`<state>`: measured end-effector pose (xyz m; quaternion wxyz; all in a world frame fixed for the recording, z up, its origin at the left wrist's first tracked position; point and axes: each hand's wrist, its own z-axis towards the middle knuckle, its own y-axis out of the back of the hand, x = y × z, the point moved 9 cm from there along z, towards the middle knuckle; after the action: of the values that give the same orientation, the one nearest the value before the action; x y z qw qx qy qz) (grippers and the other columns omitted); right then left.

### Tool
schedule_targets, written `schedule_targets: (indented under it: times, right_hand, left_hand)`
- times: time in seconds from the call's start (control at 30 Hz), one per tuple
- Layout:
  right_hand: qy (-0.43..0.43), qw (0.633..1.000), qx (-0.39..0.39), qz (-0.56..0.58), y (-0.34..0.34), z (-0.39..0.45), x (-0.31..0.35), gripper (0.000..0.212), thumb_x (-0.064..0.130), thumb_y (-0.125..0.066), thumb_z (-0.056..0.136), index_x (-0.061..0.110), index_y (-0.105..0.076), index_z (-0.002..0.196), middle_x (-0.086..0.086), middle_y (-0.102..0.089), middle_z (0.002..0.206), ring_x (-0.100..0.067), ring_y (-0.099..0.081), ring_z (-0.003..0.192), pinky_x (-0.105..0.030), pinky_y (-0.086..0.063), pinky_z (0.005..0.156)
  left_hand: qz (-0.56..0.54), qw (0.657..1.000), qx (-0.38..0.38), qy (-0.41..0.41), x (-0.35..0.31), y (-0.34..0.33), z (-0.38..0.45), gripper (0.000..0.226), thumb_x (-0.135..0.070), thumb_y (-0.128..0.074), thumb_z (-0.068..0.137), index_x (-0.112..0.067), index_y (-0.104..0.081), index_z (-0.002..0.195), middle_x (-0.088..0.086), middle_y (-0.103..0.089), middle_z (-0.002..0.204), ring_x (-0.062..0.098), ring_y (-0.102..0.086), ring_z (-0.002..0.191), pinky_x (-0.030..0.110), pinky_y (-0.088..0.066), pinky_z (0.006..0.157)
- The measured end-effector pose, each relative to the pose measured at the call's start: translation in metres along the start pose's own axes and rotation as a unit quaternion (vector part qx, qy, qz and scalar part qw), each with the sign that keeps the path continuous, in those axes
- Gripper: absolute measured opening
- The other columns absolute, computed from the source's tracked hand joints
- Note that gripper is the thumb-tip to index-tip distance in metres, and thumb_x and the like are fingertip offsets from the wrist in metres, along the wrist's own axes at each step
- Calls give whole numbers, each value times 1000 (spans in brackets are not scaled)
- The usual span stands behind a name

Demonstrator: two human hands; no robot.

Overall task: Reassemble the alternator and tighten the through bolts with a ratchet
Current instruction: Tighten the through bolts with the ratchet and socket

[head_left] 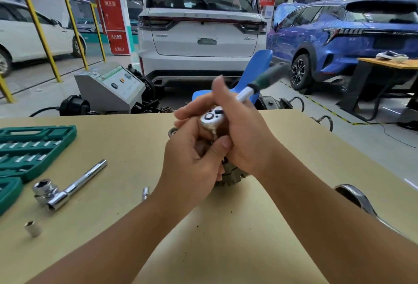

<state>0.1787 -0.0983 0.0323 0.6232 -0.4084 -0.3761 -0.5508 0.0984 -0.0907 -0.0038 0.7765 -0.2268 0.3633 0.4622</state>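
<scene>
Both hands [212, 145] round ratchet [212, 119] head — atop alternator [230, 174].

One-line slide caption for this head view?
Both hands steady a ratchet upright on the alternator at a tan table.

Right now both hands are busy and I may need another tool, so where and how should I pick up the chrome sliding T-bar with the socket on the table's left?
Grip the chrome sliding T-bar at mid-shaft, from above, fingers across it. The long bare rod lies flat and clear there, while its near end carries the bulky socket and crosspiece.
</scene>
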Motion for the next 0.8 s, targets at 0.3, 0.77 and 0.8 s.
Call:
schedule_targets:
  times: [0.3, 0.77, 0.8]
  right_hand:
    - [-28, 997, 1, 67, -4, -5, -2, 65, 64, -39, 101, 13, -79, 97, -19, -75, 105, -42, -71, 101, -54, -59, 88]
    - [19, 1000, -5, 24, -4, -5, 4, 45, 51, -52, 101, 16, -73, 117, -15, -74, 117, -29, -72, 103, -51, -57, 97]
    - [48, 997, -9, -52, -6, -7, 8, 34, 39, -63, 96, 18, -72, 122, -11, -74, 119, -25, -73, 105, -50, -58, 97]
  left_hand:
    - [10, 999, 16, -34, -9, -4, -2, 14, -16, -59, 100, -26, -64, 108, -4, -61, 66, 13, -55, 42, 26, -48, 43]
    - [-3, 1000, -5, -10, -4, -3, -3, 12, -14, -62, 96, -5, -61, 105, 1, -61, 67, 12, -56, 45, 26, -46, 42]
    - [7, 1000, -9, -8, -4, -5, -3, 10, -16, -58, 96, -17, -65, 102, -5, -63, 67, 8, -58, 48, 22, -47, 44]
